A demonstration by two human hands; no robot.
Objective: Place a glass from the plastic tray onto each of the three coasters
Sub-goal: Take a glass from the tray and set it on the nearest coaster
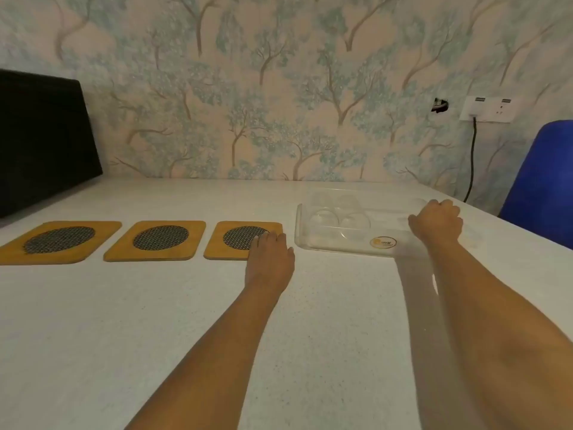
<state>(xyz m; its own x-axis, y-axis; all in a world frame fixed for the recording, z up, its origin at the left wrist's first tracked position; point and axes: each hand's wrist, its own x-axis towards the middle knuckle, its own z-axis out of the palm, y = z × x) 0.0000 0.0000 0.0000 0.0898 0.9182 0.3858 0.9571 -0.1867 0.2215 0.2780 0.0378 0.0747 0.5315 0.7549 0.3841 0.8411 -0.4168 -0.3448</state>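
Three wooden coasters with dark mesh centres lie in a row on the white table: the left coaster [59, 241], the middle coaster [159, 239] and the right coaster [240, 238]. None carries a glass. My left hand [270, 252] rests palm down on the near right corner of the right coaster, holding nothing. A clear plastic tray [328, 246] with a yellow sticker sits to the right. Clear glasses [353, 220] stand in its left half, hard to make out. My right hand [437, 223] is curled over the tray's right part; what its fingers enclose is hidden.
A black box [43, 138] stands at the back left against the wallpapered wall. A blue chair [545, 178] is at the right edge of the table. A wall socket [486, 108] with a black cable hangs behind the tray.
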